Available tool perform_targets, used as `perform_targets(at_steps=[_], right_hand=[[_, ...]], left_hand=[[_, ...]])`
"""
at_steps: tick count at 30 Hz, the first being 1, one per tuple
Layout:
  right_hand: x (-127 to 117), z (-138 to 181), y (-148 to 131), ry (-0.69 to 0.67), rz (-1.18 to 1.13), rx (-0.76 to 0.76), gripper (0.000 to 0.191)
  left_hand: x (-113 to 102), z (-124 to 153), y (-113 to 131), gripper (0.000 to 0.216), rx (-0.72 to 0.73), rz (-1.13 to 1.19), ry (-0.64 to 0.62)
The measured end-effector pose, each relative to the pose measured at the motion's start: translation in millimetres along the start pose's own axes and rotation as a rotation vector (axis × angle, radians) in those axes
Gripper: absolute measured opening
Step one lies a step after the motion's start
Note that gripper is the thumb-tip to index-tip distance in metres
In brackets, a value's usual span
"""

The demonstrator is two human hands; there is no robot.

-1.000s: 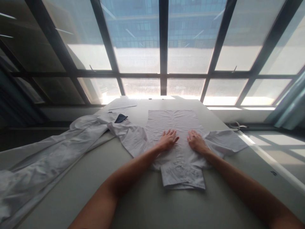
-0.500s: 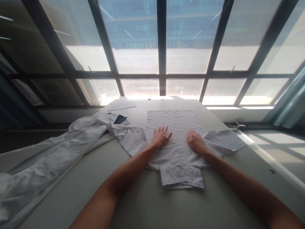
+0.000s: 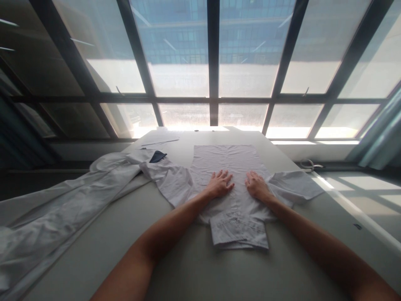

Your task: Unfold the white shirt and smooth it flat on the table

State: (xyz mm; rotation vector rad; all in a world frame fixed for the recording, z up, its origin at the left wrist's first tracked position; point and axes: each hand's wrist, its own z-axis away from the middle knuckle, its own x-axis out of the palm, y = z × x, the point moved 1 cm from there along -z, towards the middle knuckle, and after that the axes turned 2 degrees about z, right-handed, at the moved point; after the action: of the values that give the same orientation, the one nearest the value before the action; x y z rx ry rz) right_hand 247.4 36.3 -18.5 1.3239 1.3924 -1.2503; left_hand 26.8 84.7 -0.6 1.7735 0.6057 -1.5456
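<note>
A white short-sleeved shirt [image 3: 225, 161] lies flat on the grey table [image 3: 194, 267], its collar end towards me and its sleeves spread to both sides. My left hand [image 3: 220, 183] rests palm down on the shirt's middle, fingers apart. A little to its right, my right hand [image 3: 257, 185] also lies flat on the cloth. Neither hand grips anything.
A second white garment [image 3: 78, 200] sprawls across the table's left side and hangs off the near left edge, with a dark patch [image 3: 157, 156] at its far end. Papers [image 3: 161, 138] lie at the far left. Large windows [image 3: 213, 62] stand behind; the table's right edge drops to the floor.
My left hand slid left and away across the shirt, then came back towards the middle. My right hand stayed almost still.
</note>
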Motion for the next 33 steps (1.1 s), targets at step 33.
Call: perform_targets(at_steps=[33], right_hand=[[0.2, 1.0, -0.1, -0.208, -0.052, -0.285, 0.068]], left_hand=[[-0.7, 0.5, 2.0, 0.065, 0.003, 0.012, -0.001]])
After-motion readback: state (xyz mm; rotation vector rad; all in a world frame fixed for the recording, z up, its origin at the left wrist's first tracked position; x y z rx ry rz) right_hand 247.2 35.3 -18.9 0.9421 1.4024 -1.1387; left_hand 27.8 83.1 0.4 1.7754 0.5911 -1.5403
